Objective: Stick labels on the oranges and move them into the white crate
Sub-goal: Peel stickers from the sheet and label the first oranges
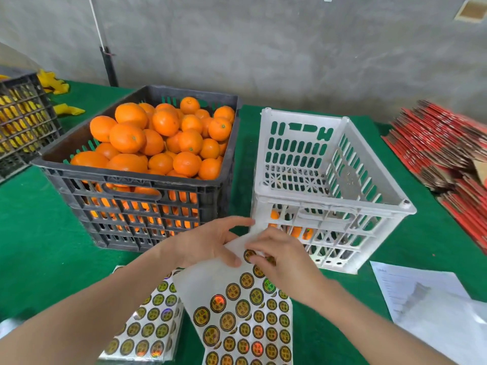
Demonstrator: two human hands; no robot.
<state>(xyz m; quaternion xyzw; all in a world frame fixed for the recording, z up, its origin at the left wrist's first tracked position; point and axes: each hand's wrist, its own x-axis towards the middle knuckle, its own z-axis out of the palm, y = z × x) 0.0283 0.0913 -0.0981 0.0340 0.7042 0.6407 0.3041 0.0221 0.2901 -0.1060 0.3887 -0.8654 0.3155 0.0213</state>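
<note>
A dark grey crate (126,180) at centre left is heaped with oranges (163,138). To its right stands the white crate (332,204), with a few oranges (297,230) showing through its slats near the bottom. In front of both crates I hold up a white label sheet (210,285) bearing round gold labels. My left hand (208,241) grips the sheet's top edge. My right hand (284,262) pinches one gold label (249,255) near the sheet's top. More label sheets (150,327) lie flat on the green table beneath.
Another dark crate (23,119) with yellow contents stands at the far left, beside yellow bags (52,83). Stacked red flattened cartons (442,148) fill the right side. White paper sheets (427,299) lie at the lower right. A grey wall runs behind the green table (39,246).
</note>
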